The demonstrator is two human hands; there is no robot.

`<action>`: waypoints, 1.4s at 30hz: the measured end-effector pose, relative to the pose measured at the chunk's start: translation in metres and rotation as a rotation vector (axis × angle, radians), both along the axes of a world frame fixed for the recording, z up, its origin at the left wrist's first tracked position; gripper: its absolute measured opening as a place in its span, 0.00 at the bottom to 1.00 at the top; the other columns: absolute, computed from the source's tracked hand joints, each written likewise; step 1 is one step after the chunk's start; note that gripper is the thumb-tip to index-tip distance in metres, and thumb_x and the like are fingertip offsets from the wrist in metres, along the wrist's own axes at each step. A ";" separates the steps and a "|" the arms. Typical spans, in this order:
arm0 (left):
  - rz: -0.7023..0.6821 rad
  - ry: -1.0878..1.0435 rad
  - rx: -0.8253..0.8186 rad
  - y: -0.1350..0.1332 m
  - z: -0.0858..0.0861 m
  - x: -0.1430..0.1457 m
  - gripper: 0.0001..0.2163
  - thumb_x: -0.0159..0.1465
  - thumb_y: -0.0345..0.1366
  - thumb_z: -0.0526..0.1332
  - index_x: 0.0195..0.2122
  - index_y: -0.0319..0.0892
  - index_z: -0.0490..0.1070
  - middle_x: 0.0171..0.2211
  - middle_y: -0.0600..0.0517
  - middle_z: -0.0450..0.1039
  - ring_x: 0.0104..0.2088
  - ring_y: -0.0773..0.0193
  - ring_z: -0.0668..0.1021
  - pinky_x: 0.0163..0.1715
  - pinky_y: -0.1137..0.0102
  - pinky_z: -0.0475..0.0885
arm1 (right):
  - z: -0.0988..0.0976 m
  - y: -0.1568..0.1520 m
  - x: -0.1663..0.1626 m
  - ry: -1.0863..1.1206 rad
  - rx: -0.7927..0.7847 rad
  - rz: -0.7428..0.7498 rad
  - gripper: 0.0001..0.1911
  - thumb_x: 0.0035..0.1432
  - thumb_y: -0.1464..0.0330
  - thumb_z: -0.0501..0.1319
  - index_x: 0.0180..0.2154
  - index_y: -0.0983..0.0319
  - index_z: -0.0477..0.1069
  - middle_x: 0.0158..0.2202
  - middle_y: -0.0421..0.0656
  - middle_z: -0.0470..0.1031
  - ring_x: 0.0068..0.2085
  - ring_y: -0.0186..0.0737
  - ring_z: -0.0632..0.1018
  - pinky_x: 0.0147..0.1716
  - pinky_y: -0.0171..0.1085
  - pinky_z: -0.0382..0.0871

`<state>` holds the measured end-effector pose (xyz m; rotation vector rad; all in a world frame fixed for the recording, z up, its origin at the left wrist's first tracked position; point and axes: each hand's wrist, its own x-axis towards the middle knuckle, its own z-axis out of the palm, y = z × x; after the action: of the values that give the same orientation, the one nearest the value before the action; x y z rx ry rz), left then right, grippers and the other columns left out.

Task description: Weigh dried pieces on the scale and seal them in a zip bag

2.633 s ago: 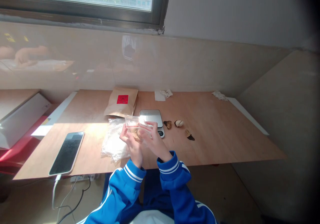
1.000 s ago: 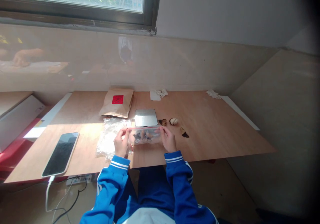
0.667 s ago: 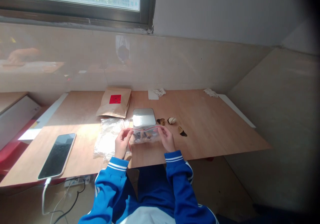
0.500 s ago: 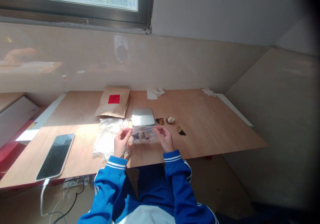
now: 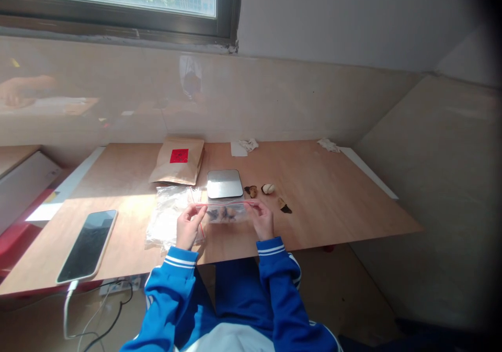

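A small clear zip bag (image 5: 226, 212) with a red seal strip, holding several dark and tan pieces, is stretched level between my two hands above the near edge of the wooden table (image 5: 337, 205). My left hand (image 5: 187, 227) pinches the bag's left end and my right hand (image 5: 262, 218) pinches its right end, fingers closed on the seal. Right behind the bag sits a small silver scale (image 5: 225, 183). A pile of empty clear bags (image 5: 169, 216) lies under my left hand.
A brown paper pouch with a red label (image 5: 178, 160) lies behind the scale. Three loose pieces (image 5: 268, 188) lie right of the scale. A phone (image 5: 87, 244) on a cable rests at the left edge. Crumpled tissues (image 5: 248, 144) sit by the wall.
The bag went from upright in front of me to flat and stretched sideways between both hands. In the last second the hands have barely shifted.
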<state>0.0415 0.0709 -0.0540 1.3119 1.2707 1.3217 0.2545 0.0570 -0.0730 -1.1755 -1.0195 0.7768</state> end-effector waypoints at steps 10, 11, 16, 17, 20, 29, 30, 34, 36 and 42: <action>-0.146 -0.117 -0.077 -0.001 0.002 0.007 0.14 0.55 0.43 0.67 0.37 0.38 0.74 0.37 0.47 0.76 0.40 0.60 0.77 0.46 0.67 0.71 | -0.003 0.000 -0.012 0.156 -0.083 0.280 0.20 0.53 0.54 0.65 0.42 0.60 0.74 0.41 0.47 0.81 0.45 0.46 0.80 0.50 0.48 0.72; -0.134 -0.124 -0.073 -0.001 0.001 0.007 0.14 0.55 0.42 0.67 0.37 0.38 0.74 0.37 0.47 0.77 0.41 0.60 0.77 0.46 0.67 0.71 | -0.002 0.000 -0.013 0.124 -0.085 0.277 0.19 0.53 0.54 0.65 0.40 0.61 0.75 0.41 0.47 0.81 0.45 0.47 0.79 0.51 0.48 0.71; -0.135 -0.109 -0.058 -0.001 0.000 0.007 0.14 0.54 0.43 0.67 0.37 0.39 0.74 0.37 0.47 0.77 0.42 0.58 0.77 0.47 0.65 0.72 | 0.002 -0.002 -0.013 0.029 -0.097 0.230 0.18 0.54 0.53 0.63 0.36 0.60 0.79 0.41 0.47 0.80 0.45 0.47 0.79 0.50 0.48 0.71; -0.135 -0.095 -0.059 -0.001 -0.001 0.006 0.14 0.55 0.43 0.67 0.37 0.38 0.74 0.37 0.47 0.77 0.41 0.58 0.77 0.47 0.65 0.72 | 0.002 -0.002 -0.013 0.025 -0.103 0.219 0.18 0.54 0.52 0.64 0.36 0.60 0.79 0.40 0.47 0.81 0.44 0.47 0.79 0.49 0.47 0.71; -0.126 -0.076 -0.059 -0.001 -0.002 0.006 0.13 0.55 0.43 0.66 0.36 0.39 0.75 0.36 0.47 0.77 0.40 0.59 0.77 0.45 0.66 0.71 | 0.002 -0.004 -0.013 0.030 -0.112 0.191 0.18 0.52 0.52 0.65 0.34 0.61 0.79 0.37 0.46 0.81 0.41 0.47 0.80 0.46 0.46 0.73; -0.081 0.007 -0.004 -0.002 -0.002 0.008 0.13 0.56 0.44 0.66 0.35 0.39 0.75 0.34 0.49 0.76 0.36 0.63 0.76 0.41 0.70 0.70 | 0.003 -0.007 -0.007 0.033 -0.126 0.245 0.20 0.53 0.52 0.65 0.38 0.61 0.78 0.38 0.46 0.81 0.43 0.47 0.80 0.47 0.45 0.73; -0.073 0.006 -0.009 -0.002 -0.002 0.009 0.13 0.56 0.44 0.66 0.36 0.39 0.75 0.35 0.49 0.76 0.36 0.63 0.75 0.40 0.70 0.70 | 0.003 -0.007 -0.006 0.046 -0.128 0.263 0.20 0.53 0.53 0.65 0.40 0.61 0.78 0.39 0.47 0.81 0.44 0.47 0.80 0.47 0.45 0.73; -0.046 0.013 -0.006 -0.003 -0.004 0.009 0.13 0.57 0.44 0.66 0.36 0.40 0.75 0.35 0.49 0.76 0.36 0.64 0.75 0.41 0.70 0.70 | 0.000 -0.006 -0.007 0.089 -0.135 0.235 0.19 0.52 0.54 0.66 0.38 0.62 0.76 0.35 0.47 0.82 0.40 0.47 0.81 0.45 0.46 0.74; -0.028 0.032 0.015 -0.004 -0.005 0.009 0.12 0.56 0.43 0.66 0.35 0.40 0.76 0.35 0.49 0.76 0.37 0.63 0.75 0.41 0.70 0.69 | -0.001 -0.006 -0.009 0.074 -0.129 0.170 0.17 0.51 0.54 0.67 0.33 0.61 0.75 0.33 0.46 0.82 0.38 0.47 0.82 0.43 0.45 0.75; 0.006 0.081 0.070 -0.006 -0.004 0.008 0.11 0.56 0.44 0.66 0.33 0.42 0.77 0.34 0.50 0.76 0.38 0.61 0.75 0.43 0.68 0.69 | -0.001 -0.006 -0.012 0.069 -0.114 0.079 0.17 0.48 0.54 0.68 0.29 0.62 0.76 0.30 0.46 0.81 0.34 0.46 0.81 0.38 0.42 0.75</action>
<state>0.0499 0.0651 -0.0582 1.4247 1.2941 1.3397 0.2421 0.0505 -0.0737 -1.2030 -0.9792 0.9419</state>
